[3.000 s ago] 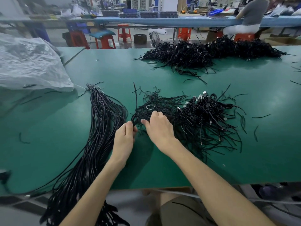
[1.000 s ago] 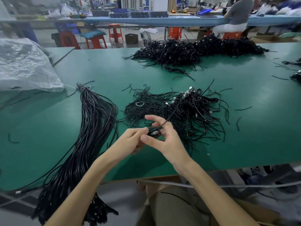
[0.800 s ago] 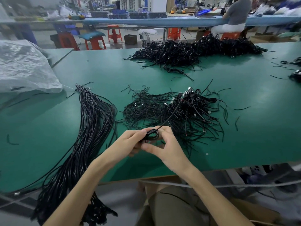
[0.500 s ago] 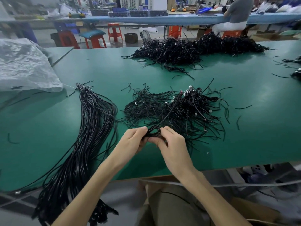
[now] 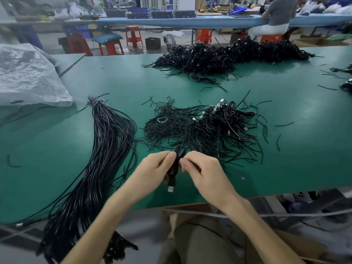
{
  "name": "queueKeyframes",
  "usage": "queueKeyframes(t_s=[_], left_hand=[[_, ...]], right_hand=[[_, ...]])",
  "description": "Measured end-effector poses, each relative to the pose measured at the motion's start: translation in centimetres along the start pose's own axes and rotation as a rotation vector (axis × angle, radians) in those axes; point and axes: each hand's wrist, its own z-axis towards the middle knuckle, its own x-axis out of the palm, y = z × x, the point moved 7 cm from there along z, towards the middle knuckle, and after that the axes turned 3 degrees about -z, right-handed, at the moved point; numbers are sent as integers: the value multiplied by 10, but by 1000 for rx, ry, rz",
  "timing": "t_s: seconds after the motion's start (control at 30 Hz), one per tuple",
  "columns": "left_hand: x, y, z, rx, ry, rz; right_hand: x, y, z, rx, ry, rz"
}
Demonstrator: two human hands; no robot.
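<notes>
The cable [image 5: 173, 175] was pinched in both grips, left hand [image 5: 152, 173] at nine and right hand [image 5: 204, 173] at three, equally near, above the counter [image 5: 285, 159]; its long axis ran twelve to six, plug [image 5: 170, 188] at six.

The cable [image 5: 174, 169] is showing a smooth black sheath and a gleaming metal plug [image 5: 170, 188] against the matt green tabletop [image 5: 304, 159] at six o'clock.
</notes>
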Motion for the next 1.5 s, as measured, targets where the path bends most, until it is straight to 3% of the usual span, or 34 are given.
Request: queueKeyframes(t_s=[0.17, 0.27, 0.37, 0.47, 0.67, 0.8, 0.87, 0.97, 1.03, 1.1, 1.27, 1.37, 1.5], left_hand=[[-6, -3, -10, -60, 199, -373], [-4, 4, -10, -76, 122, -473], [-9, 7, -9, -7, -11, -610], [-14, 2, -11, 115, -86, -531], [-19, -2, -12, 200, -1, -270], [-17, 0, -20, 156, 238, -446], [-22, 0, -22, 117, 279, -459], [-21, 0, -16, 12, 210, -480], [-15, 2, -10, -46, 126, -353], [-5, 3, -7, -71, 133, -293], [0, 8, -9, -151, 169, -438], [5, 8, -10, -138, 176, -447], [-4, 4, -7, -16, 32, -423]], right_hand=[[1, 20, 6, -108, 123, -106], [7, 26, 5, -148, 140, -158], [9, 15, 5, -77, 120, -81], [8, 1, 4, 17, 71, 41], [5, -9, 5, 135, 11, 252], [4, -3, 5, 143, 36, 340], [3, 3, 4, 105, 60, 319], [3, 10, 2, 48, 85, 241], [5, 12, 1, 20, 90, 149], [5, 13, 1, 7, 71, 100], [4, 8, 1, 12, 38, 136], [4, 5, 2, 34, 19, 182], [9, -1, 4, 101, 39, 264]])
